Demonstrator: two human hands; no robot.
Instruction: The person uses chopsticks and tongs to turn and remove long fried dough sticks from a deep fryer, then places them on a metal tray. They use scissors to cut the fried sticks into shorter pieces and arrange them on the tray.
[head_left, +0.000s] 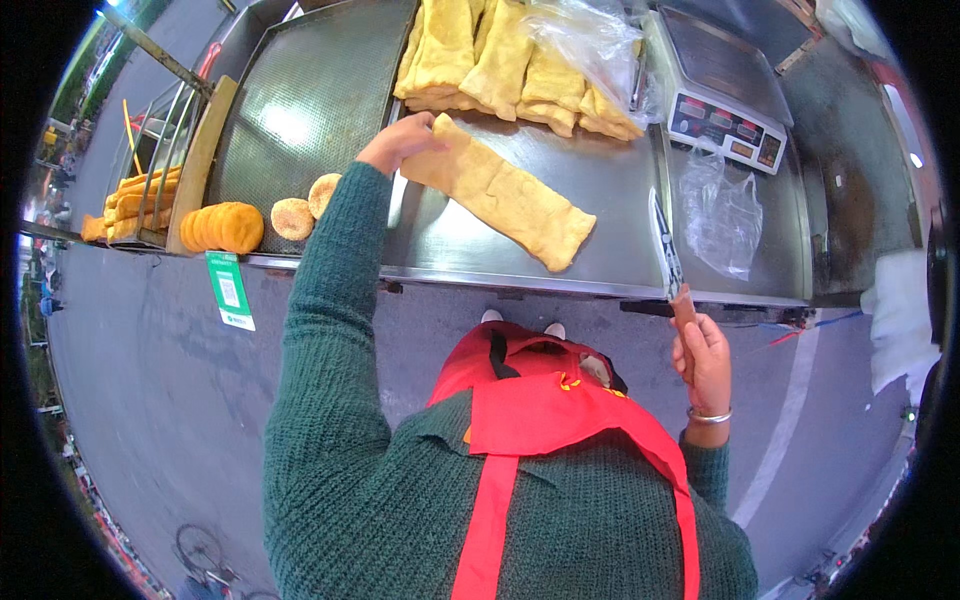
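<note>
A long, flat piece of golden fried bread (506, 187) lies slantwise on the bare steel tray (457, 247) in front of me. My left hand (409, 141) reaches over its far left end, fingers bent around the edge there; the fingertips are slightly blurred. Off to the right, my right hand (703, 356) grips the brown handle of a knife (664, 244). Its blade points away from me, over the steel counter, clear of the bread. At the back of the tray, a pile of similar bread pieces (491, 64) sits partly under a clear plastic bag (581, 37).
A digital scale (727, 124) stands at the back right, with a crumpled plastic bag (721, 214) before it. Left are a perforated tray (300, 112), two round sesame buns (292, 219), a row of orange cakes (223, 227), a wooden board (199, 165) and a wire rack (154, 202).
</note>
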